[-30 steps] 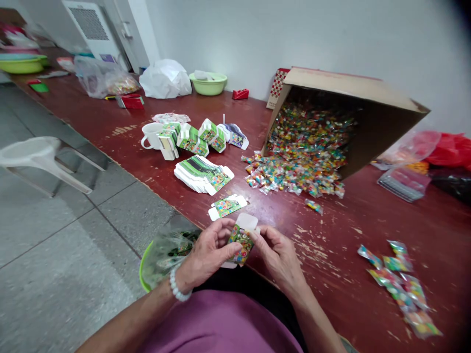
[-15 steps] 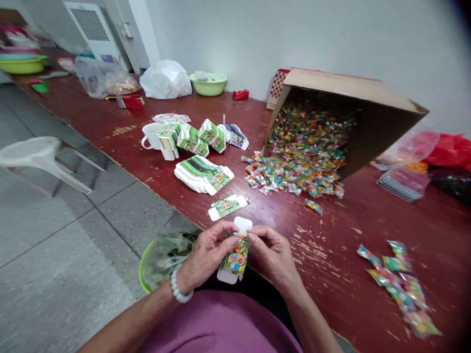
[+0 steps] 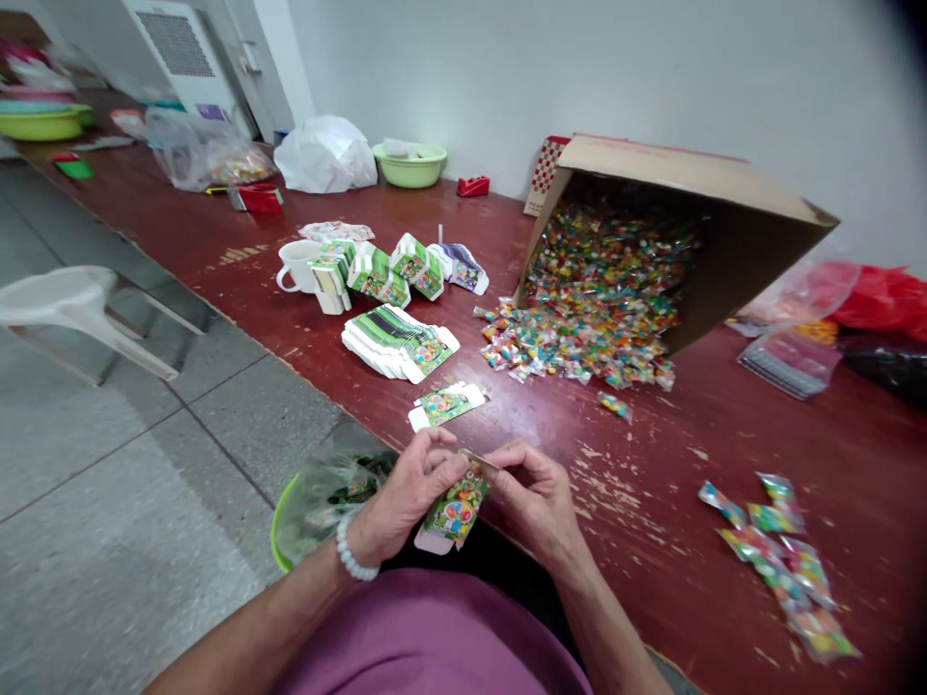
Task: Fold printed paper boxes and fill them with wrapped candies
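Both hands hold one small colourful carton box [image 3: 455, 510] at the table's near edge. My left hand [image 3: 406, 497], with a white bead bracelet at the wrist, grips its left side. My right hand [image 3: 532, 502] pinches the top flap, which is folded down. A flat unfolded carton [image 3: 443, 404] lies on the red-brown table [image 3: 652, 541] just beyond the hands. A stack of flat cartons [image 3: 397, 345] sits farther left. A few candy packets [image 3: 778, 555] lie to the right of my right hand.
A tipped cardboard box [image 3: 724, 208] spills many candy packets [image 3: 579, 338]. Folded boxes [image 3: 391, 270] and a white mug [image 3: 295, 265] stand behind the stack. A green basin with a plastic bag [image 3: 319, 502] sits below the table edge. A white plastic stool [image 3: 65, 304] stands on the floor.
The box has been turned upright in my hands and lowered slightly. Its white top flap, which stood open, is now folded down under my right fingers.
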Tool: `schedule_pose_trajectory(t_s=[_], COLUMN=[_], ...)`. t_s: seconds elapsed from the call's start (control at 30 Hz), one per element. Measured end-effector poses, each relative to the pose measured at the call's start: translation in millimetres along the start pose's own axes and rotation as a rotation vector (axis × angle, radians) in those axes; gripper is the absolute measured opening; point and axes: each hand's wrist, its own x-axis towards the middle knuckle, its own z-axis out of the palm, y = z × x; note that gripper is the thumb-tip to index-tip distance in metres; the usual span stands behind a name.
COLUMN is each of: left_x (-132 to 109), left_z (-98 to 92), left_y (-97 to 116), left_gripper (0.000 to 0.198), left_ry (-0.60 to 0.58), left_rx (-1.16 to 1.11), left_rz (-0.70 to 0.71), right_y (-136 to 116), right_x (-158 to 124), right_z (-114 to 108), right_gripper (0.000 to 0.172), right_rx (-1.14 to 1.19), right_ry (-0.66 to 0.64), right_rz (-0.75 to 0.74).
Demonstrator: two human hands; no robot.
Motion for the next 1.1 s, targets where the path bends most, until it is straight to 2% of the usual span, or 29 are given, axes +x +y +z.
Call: schedule_pose_trajectory(t_s=[0.1,0.23,0.43,0.57,0.67,0.8,0.93,1.03,1.1], left_x=[1.2,4.5,4.5,3.9,5.0,6.3,5.7,6.4,8.1], left_z=[0.4,0.6,1.7,0.9,-0.6,-4.6,-5.4,0.2,4.9], left_y=[-5.8,-9.2,-8.4,-7.5,-6.2,-5.1,-6.4,-9.7,-11.1], left_gripper=[0.048,0.057,0.064,0.068,0.068,0.068,0.063,0.065,0.063], left_ry=[-0.175,-0.150,-0.121,-0.206,-0.230,-0.223,-0.181,-0.118,-0.082], left_rx=[-0.121,-0.157,0.073,0.109,0.134,0.138,0.116,0.062,0.024], left_rz=[-0.191,-0.264,-0.127,-0.106,-0.092,-0.101,-0.129,-0.159,-0.159], right_y=[-0.5,-8.1,-20.5,-19.4,-16.8,-20.9,-26.1,-19.7,-11.7], right_x=[-1.7,-1.6,4.3,8.4,9.5,8.4,0.9,-7.9,-9.5], right_z=[2.2,0.1,-1.3,2.3,5.1,3.1,-0.2,6.9,11.4], right_gripper=[0.016,0.018,0.018,0.020,0.021,0.020,0.019,0.012,0.014], right_rx=[-0.040,-0.218,-0.153,0.120,0.262,0.184,-0.002,-0.242,-0.341], right_ry=[-0.046,-0.130,-0.183,-0.220,-0.204,-0.196,-0.263,-0.184,-0.119], right_rz=[-0.008,-0.101,0.116,0.250,0.284,0.226,0.107,-0.091,-0.190])
